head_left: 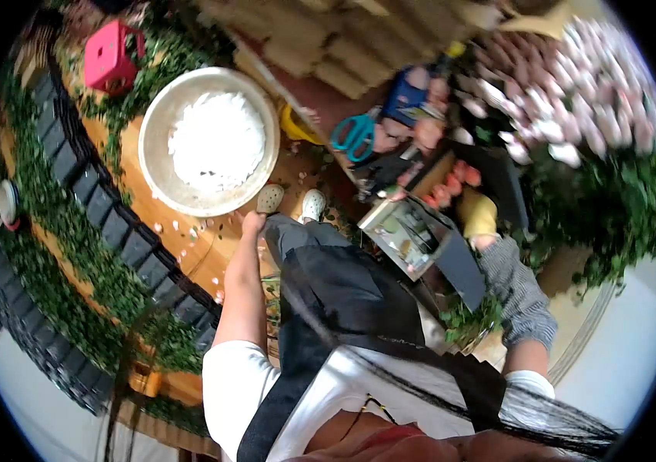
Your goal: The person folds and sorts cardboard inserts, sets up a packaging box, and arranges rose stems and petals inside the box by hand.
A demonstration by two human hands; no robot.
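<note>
My left hand (253,222) hangs low beside the near rim of a large round basin (157,192). Its fingers are too small to make out, and I cannot tell whether it touches the rim. White pieces (217,142) are heaped in the basin. My right hand wears a yellow glove (478,215) and a grey checked sleeve cover (519,289). Right by the glove are several coral-pink roses (451,186), at a dark-sided open box (462,266). The gloved fingers are partly hidden, so their grip is unclear.
Blue-handled scissors (354,138) lie on the bench at my right. Many pale pink flowers (566,92) with leafy stems (597,208) stand beyond. A pink stool (112,58) is far left. Dark crates (101,196) and greenery (74,269) line the left side. Cardboard (328,38) is stacked ahead.
</note>
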